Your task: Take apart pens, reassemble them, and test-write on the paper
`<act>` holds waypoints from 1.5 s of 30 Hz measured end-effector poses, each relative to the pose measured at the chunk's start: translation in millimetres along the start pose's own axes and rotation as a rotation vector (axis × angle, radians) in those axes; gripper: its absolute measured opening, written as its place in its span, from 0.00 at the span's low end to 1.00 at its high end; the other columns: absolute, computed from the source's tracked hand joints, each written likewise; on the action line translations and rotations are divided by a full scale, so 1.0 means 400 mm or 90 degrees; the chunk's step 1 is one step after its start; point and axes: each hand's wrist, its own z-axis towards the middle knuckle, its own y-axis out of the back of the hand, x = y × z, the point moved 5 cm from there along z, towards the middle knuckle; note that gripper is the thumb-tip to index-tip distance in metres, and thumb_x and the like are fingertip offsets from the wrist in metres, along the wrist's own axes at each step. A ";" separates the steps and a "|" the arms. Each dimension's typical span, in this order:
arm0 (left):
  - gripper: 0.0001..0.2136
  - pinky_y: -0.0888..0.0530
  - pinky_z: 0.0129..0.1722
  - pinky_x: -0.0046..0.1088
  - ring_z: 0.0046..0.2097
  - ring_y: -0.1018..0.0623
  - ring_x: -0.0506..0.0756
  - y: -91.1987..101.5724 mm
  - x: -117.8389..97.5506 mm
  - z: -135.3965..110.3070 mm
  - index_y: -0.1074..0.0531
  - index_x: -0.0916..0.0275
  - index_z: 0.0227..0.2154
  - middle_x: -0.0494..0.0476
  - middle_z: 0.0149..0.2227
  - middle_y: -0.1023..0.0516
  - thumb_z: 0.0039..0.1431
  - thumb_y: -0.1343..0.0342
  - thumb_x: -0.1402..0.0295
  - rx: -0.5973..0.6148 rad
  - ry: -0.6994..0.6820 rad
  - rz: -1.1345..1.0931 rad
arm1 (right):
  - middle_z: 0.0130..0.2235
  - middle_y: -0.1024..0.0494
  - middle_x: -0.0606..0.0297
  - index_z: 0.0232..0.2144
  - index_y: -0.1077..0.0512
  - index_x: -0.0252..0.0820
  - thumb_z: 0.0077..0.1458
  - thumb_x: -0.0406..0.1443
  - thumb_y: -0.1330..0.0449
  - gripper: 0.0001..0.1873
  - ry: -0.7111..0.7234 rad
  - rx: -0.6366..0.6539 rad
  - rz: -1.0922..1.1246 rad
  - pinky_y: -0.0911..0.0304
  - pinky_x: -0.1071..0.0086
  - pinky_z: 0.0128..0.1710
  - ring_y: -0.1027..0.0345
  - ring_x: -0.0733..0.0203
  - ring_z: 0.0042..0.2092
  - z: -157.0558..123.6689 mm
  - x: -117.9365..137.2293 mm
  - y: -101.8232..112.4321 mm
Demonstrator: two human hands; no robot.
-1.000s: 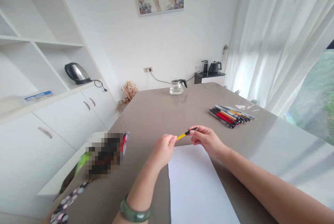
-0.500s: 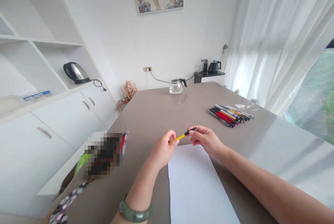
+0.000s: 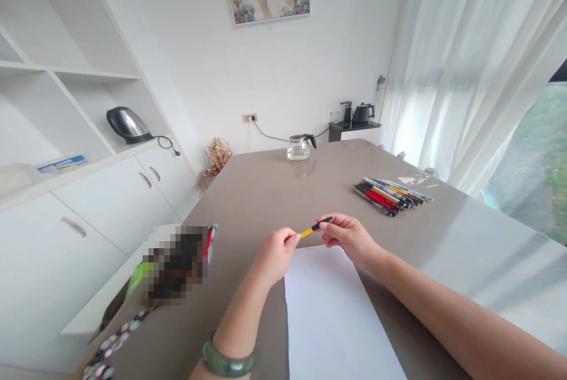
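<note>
A yellow pen (image 3: 306,232) with a black end is held slantwise between my two hands, above the far edge of a white sheet of paper (image 3: 336,315). My left hand (image 3: 279,250), closed, grips its yellow end, and the fingers cover that tip. The thumb and fingertips of my right hand (image 3: 348,237) pinch the black end. A faint line of writing runs along the paper's top edge. Beyond my right hand lies a pile of pens (image 3: 390,195) in red, black, white and yellow.
A glass pot (image 3: 298,148) with clear liquid stands at the table's far end. White scraps (image 3: 411,180) lie near the pens. On the left are a blurred-out item (image 3: 177,265) and a beaded strap (image 3: 119,335). A steel kettle (image 3: 128,124) sits on the shelf.
The fingers of my left hand have curled closer around the yellow end and cover more of it. My right hand keeps its pinch in nearly the same place.
</note>
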 end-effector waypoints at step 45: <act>0.14 0.40 0.26 0.24 0.28 0.35 0.49 0.006 -0.014 0.001 0.34 0.62 0.24 0.51 0.27 0.33 0.53 0.59 0.59 -0.026 -0.023 0.010 | 0.23 0.30 0.66 0.31 0.29 0.40 0.40 0.40 0.40 0.13 0.013 -0.004 -0.001 0.44 0.72 0.24 0.38 0.68 0.24 0.002 -0.012 0.000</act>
